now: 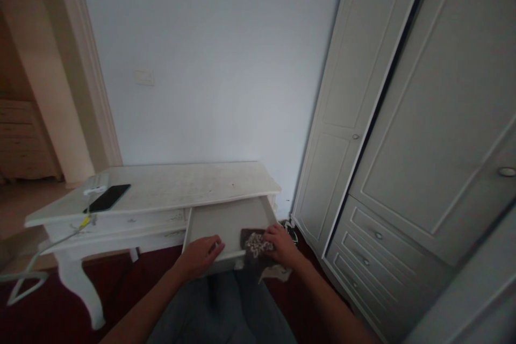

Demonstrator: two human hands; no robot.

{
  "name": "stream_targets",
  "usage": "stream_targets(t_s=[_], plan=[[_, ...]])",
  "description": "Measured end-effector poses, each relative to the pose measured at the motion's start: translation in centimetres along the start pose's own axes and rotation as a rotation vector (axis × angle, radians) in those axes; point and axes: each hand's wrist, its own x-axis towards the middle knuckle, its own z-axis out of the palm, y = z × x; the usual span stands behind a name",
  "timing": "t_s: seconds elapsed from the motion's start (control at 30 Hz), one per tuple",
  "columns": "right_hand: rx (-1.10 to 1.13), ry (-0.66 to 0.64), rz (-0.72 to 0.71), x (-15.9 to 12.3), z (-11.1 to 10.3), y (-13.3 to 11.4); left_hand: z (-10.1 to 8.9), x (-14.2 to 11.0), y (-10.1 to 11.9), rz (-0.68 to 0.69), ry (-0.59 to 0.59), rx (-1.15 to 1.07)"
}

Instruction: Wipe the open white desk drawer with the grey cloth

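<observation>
A shallow white drawer [226, 220] stands pulled out from the white table, and its inside shows bare around my hands. My right hand [279, 244] is closed on a brown cloth [258, 244] with a pale speckled pattern. This cloth lies bunched over the drawer's front right edge, with a lighter flap hanging down outside. At the front left of the drawer, my left hand [201, 256] is closed over the front rim, fingers curled inward. Its fingertips are partly hidden.
On the left of the white table [181, 180] lie a dark phone [108, 198] and a white power strip [95, 183] with a cable [60, 241]. A grey wardrobe [387, 118] with drawers stands close on the right. Black-and-white items [291, 230] sit on the floor beyond my right hand.
</observation>
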Motion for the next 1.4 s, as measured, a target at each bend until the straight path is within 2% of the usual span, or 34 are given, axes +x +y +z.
stream_targets(t_s=[0.1, 0.2, 0.3, 0.47, 0.57, 0.63, 0.7, 0.83, 0.93, 1.03, 1.1, 1.2, 1.4], plan=[[-0.017, 0.016, 0.068, -1.6, -1.0, 2.0, 0.0, 0.1, 0.0, 0.002, 0.019, -0.02], [-0.023, 0.04, 0.07, -1.2, -0.3, 0.6, -0.1, 0.2, -0.1, 0.009, 0.044, -0.094], [-0.019, 0.066, 0.018, 0.9, 1.6, -3.4, 0.0, 0.4, -0.4, 0.008, 0.086, -0.188], [-0.017, 0.082, -0.104, 5.8, 5.4, -11.9, -0.1, 0.7, -1.3, -0.008, 0.185, -0.387], [-0.014, 0.103, -0.14, 7.6, 6.8, -14.8, -0.3, 0.9, -1.4, -0.015, 0.2, -0.443], [-0.002, 0.091, -0.158, 7.8, 7.0, -14.7, -0.3, 0.9, -1.4, -0.023, 0.188, -0.429], [0.011, 0.058, -0.16, 7.1, 6.3, -13.0, -0.2, 0.9, -1.5, -0.026, 0.169, -0.398], [0.027, 0.013, -0.088, 3.7, 3.2, -6.5, 0.4, 1.0, -1.9, -0.02, 0.16, -0.351], [0.024, 0.013, 0.023, 0.7, 0.5, -1.7, 0.8, 1.2, -2.4, -0.023, 0.181, -0.353], [-0.006, 0.053, 0.143, -1.3, -0.7, 0.9, 1.1, 1.4, -2.7, -0.017, 0.172, -0.351], [-0.032, 0.069, 0.183, -1.5, -0.5, 0.8, 1.1, 1.5, -2.8, -0.01, 0.169, -0.34], [-0.041, 0.082, 0.164, -0.4, 0.7, -1.4, 1.1, 1.4, -2.9, 0.0, 0.178, -0.315], [-0.044, 0.064, -0.024, 4.2, 4.1, -10.0, 0.4, 1.0, -1.8, -0.007, 0.204, -0.323]])
